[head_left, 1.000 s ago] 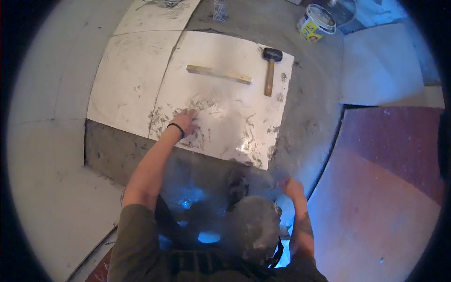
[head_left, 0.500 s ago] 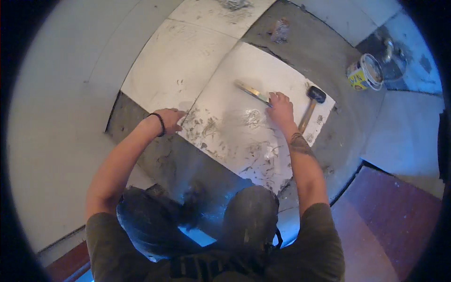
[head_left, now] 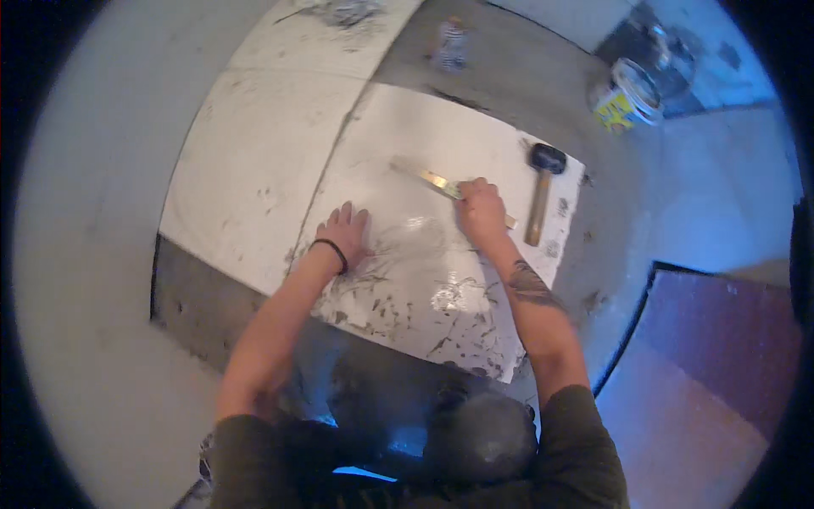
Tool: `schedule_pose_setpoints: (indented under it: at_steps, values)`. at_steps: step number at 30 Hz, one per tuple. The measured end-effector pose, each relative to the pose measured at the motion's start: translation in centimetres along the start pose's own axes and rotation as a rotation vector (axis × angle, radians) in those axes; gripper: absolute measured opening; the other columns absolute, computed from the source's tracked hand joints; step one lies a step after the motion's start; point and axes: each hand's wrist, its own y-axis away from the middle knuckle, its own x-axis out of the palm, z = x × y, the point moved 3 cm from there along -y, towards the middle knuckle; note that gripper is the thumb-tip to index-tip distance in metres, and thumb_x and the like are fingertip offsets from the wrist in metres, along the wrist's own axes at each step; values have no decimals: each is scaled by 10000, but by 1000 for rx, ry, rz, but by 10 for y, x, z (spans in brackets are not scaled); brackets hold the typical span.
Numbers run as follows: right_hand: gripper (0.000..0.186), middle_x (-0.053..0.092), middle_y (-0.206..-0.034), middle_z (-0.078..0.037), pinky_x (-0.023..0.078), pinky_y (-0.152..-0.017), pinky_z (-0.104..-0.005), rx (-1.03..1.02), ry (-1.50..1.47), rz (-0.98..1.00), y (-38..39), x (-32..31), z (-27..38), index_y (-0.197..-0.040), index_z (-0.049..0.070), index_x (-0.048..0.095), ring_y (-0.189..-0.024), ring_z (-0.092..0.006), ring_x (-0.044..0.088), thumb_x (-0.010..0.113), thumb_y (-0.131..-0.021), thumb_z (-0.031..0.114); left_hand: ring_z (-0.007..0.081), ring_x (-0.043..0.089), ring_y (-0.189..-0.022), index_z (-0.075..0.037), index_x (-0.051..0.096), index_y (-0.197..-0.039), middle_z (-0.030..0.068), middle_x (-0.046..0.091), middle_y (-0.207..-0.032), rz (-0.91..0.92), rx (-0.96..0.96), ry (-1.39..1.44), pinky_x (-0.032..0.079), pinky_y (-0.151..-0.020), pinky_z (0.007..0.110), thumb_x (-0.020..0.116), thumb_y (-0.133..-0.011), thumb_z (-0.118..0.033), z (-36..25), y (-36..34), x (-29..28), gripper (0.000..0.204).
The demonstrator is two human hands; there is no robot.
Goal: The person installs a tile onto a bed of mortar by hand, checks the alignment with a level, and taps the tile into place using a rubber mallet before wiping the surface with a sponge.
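My left hand lies flat on a large white floor tile, fingers spread, close to the joint with the neighbouring tile. My right hand is closed around a narrow yellowish spirit level, which rests across the tile. One end of the level shows past the hand on the right; part of it is hidden under my fingers. Right of that hand lies a rubber mallet with a black head and a wooden handle, on the same tile. Grey smears of mortar mark the tile's near half.
Another white tile adjoins on the left. Grey mortar bed shows at the back and near my knees. A white and yellow bucket stands at the back right, and a small striped object lies at the back. A reddish board is at right.
My left hand has moved right, from the tile's left edge onto its face. My right hand still holds the level. The whole view has shifted, with my body leaning forward.
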Motion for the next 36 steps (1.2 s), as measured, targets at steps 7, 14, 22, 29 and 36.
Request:
schedule_pose_setpoints:
  at_steps: [7, 14, 22, 29, 36]
  values:
    - [346, 670, -1039, -171, 521, -825, -506, 29, -30, -306, 50, -52, -38, -1091, 64, 696, -971, -372, 644, 743, -827, 282, 465, 68, -1561, -173, 141, -1644, 239, 33, -1699, -78, -74, 218, 251, -1180, 684, 833, -758, -550, -81, -27, 12, 1185]
    - [438, 678, -1150, -239, 478, -971, -494, 507, 32, -291, 145, -75, -155, -1226, 0, 660, -1076, -419, 627, 747, -878, 251, 468, -14, -1566, -148, 54, -1654, 221, -64, -1709, -28, -211, 299, 223, -1165, 726, 872, -672, -612, -55, -22, 30, 1360]
    - [480, 627, -1227, -241, 468, -991, -510, 245, 118, -284, 134, -80, -132, -1299, 22, 628, -1159, -419, 581, 741, -891, 249, 424, -32, -1576, -191, 62, -1656, 154, -58, -1720, -29, -238, 344, 201, -1181, 714, 891, -646, -587, -56, -22, 33, 1366]
    - [489, 607, -1272, -238, 457, -1031, -512, 319, 117, -283, 73, -84, -106, -1328, 44, 615, -1191, -424, 570, 727, -904, 261, 486, -11, -1560, -151, 72, -1651, 235, -46, -1705, -36, -198, 345, 223, -1149, 745, 870, -677, -603, -52, -21, 32, 1338]
    - [484, 637, -1238, -215, 466, -1016, -487, 99, -16, -253, 75, -77, -85, -1294, 37, 621, -1159, -415, 586, 767, -868, 215, 495, -2, -1557, -194, 112, -1658, 271, -16, -1695, 3, 5, 172, 158, -1171, 734, 839, -637, -694, -93, 26, 59, 1349]
